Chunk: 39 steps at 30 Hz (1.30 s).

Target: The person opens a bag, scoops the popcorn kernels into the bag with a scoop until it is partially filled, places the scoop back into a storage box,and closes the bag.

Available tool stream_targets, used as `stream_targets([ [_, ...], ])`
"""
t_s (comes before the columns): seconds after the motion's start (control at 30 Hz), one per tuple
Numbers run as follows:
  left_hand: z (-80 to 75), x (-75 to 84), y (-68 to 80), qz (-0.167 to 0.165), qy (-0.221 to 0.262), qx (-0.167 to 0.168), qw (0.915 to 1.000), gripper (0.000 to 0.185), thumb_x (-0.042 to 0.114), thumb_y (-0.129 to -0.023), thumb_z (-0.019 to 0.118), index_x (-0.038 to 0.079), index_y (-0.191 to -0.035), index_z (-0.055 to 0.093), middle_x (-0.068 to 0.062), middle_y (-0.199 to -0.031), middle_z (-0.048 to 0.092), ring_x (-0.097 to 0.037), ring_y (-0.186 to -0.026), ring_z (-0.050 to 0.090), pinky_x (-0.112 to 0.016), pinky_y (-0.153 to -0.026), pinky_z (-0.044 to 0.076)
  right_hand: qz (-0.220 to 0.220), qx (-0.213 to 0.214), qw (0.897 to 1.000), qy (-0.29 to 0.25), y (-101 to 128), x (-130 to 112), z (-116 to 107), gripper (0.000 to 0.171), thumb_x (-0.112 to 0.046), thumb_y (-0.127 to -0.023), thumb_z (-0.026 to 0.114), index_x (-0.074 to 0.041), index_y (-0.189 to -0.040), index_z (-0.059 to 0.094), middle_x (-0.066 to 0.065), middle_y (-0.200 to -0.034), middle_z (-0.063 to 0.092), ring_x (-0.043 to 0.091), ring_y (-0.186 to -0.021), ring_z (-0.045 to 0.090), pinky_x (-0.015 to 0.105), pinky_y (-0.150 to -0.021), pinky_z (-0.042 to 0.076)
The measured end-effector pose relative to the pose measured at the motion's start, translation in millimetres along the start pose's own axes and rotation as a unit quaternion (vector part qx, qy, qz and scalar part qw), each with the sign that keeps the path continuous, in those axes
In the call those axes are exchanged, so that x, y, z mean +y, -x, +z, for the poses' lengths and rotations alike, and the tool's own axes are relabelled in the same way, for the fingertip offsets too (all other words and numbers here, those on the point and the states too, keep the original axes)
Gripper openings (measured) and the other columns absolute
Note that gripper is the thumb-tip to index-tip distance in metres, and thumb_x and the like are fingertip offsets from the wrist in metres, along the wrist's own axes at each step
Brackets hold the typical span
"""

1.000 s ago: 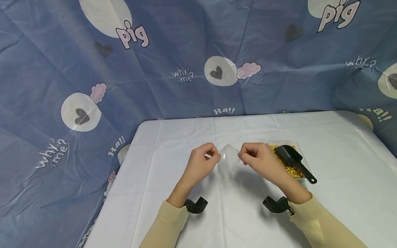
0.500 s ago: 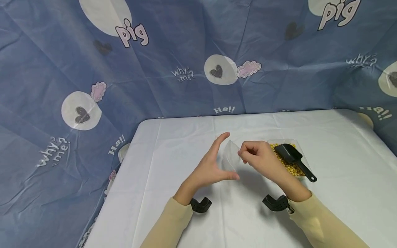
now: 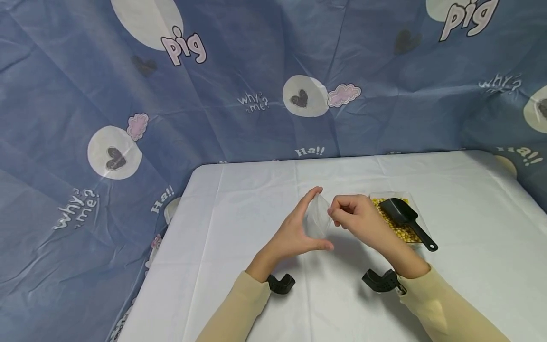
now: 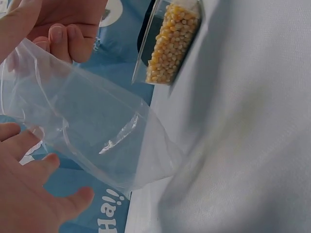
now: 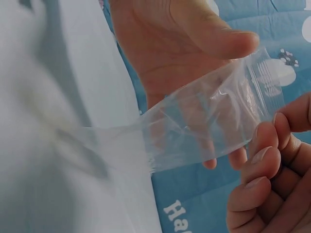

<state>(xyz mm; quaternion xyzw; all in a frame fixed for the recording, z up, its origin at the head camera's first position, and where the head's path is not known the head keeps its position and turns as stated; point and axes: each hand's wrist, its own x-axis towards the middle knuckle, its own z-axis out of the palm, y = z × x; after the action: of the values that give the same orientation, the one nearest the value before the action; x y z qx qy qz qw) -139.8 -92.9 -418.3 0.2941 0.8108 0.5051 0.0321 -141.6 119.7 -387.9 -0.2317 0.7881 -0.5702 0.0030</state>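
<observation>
A clear plastic zip bag (image 3: 317, 218) hangs upright between the two hands, its mouth at the top standing partly open. My right hand (image 3: 356, 216) pinches the mouth's right edge between curled fingers and thumb. On the other side my left hand (image 3: 292, 235) spreads into a wide C, thumb and fingers apart and fairly straight, bracketing the bag. In the right wrist view, the left thumb lies by the bag's ribbed zip strip (image 5: 267, 80), and its fingers show through the film. The bag's lower end (image 4: 163, 162) looks flat, with nothing in it.
Right of the hands stands a clear box of yellow corn kernels (image 3: 403, 233), partly behind the right forearm. A black scoop (image 3: 399, 212) lies across it, handle over the near rim. A white cloth (image 3: 239, 204) covers the table; a blue printed curtain (image 3: 239, 133) hangs behind.
My left hand has let go of the bag's left edge, spread its fingers and moved right around the bag. The right hand keeps its pinch in nearly the same place.
</observation>
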Motion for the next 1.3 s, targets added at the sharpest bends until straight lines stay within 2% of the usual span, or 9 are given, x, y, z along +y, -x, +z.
stream_targets([
  [0.1,-0.7,-0.9,0.3,-0.002,-0.001,0.000,1.0000,0.119,0.027,-0.070,0.095,0.041,-0.159,0.017,0.020,-0.161,0.023,-0.009,-0.148,0.025,-0.058,-0.112,0.032,0.001,-0.008,1.000,-0.007,-0.1,0.2,0.6,0.027,0.000,-0.094,0.060,-0.013,-0.070,0.063,0.001,-0.062,0.057,0.018,-0.049,0.044,0.030,-0.047,0.036],
  [0.23,-1.6,-1.7,0.5,0.004,0.005,-0.005,1.0000,0.112,0.032,-0.072,0.094,0.042,-0.157,0.022,0.020,-0.160,0.028,-0.012,-0.146,0.029,-0.054,-0.113,0.031,0.002,-0.015,1.000,0.000,-0.3,0.5,1.3,0.029,-0.002,-0.095,0.060,-0.014,-0.069,0.062,0.003,-0.062,0.057,0.017,-0.050,0.046,0.029,-0.048,0.038],
  [0.43,-2.4,-3.6,1.2,0.013,0.031,-0.006,0.9994,0.101,0.031,-0.075,0.092,0.039,-0.154,0.029,0.017,-0.153,0.039,-0.018,-0.137,0.044,-0.053,-0.113,0.031,0.002,-0.024,1.000,0.006,-1.0,-0.1,1.0,0.031,-0.004,-0.096,0.061,-0.014,-0.067,0.060,0.010,-0.061,0.056,0.017,-0.049,0.045,0.029,-0.048,0.038],
  [0.6,-4.1,-6.2,2.1,0.015,0.056,-0.004,0.9983,0.094,0.030,-0.078,0.089,0.040,-0.152,0.031,0.009,-0.153,0.043,-0.019,-0.132,0.048,-0.048,-0.107,0.039,0.004,-0.033,0.999,0.009,-1.6,0.8,0.5,0.030,-0.006,-0.097,0.061,-0.014,-0.068,0.061,0.010,-0.061,0.057,0.017,-0.049,0.046,0.029,-0.048,0.038],
  [0.73,-4.9,-8.2,2.2,0.023,0.075,0.007,0.9969,0.090,0.025,-0.079,0.089,0.037,-0.151,0.036,0.004,-0.149,0.047,-0.020,-0.131,0.048,-0.047,-0.103,0.042,0.010,-0.036,0.999,0.016,-1.7,1.3,0.0,0.030,-0.007,-0.096,0.062,-0.014,-0.068,0.062,0.014,-0.062,0.057,0.017,-0.049,0.047,0.029,-0.047,0.038],
  [0.9,-5.1,-10.0,1.6,0.033,0.096,0.024,0.9946,0.088,0.018,-0.078,0.090,0.033,-0.149,0.041,0.002,-0.143,0.052,-0.022,-0.125,0.051,-0.052,-0.100,0.044,0.015,-0.038,0.999,0.027,-2.1,2.6,-0.7,0.028,-0.006,-0.096,0.062,-0.014,-0.069,0.063,0.011,-0.061,0.057,0.017,-0.049,0.046,0.029,-0.046,0.037],
  [1.03,-6.4,-10.6,1.9,0.034,0.108,0.032,0.9930,0.087,0.014,-0.077,0.089,0.031,-0.148,0.042,0.003,-0.139,0.054,-0.019,-0.121,0.053,-0.057,-0.096,0.046,0.016,-0.039,0.999,0.030,-2.4,3.7,-1.2,0.028,-0.007,-0.096,0.062,-0.013,-0.069,0.063,0.006,-0.060,0.056,0.017,-0.048,0.045,0.029,-0.046,0.036],
  [1.3,-8.8,-14.5,2.1,0.016,0.092,0.016,0.9955,0.086,0.020,-0.079,0.088,0.034,-0.150,0.043,0.002,-0.132,0.054,-0.015,-0.130,0.046,-0.064,-0.108,0.030,0.022,-0.040,0.998,0.036,-2.0,4.2,-1.5,0.029,-0.010,-0.098,0.062,-0.015,-0.069,0.063,0.002,-0.059,0.055,0.017,-0.048,0.044,0.030,-0.046,0.036],
])
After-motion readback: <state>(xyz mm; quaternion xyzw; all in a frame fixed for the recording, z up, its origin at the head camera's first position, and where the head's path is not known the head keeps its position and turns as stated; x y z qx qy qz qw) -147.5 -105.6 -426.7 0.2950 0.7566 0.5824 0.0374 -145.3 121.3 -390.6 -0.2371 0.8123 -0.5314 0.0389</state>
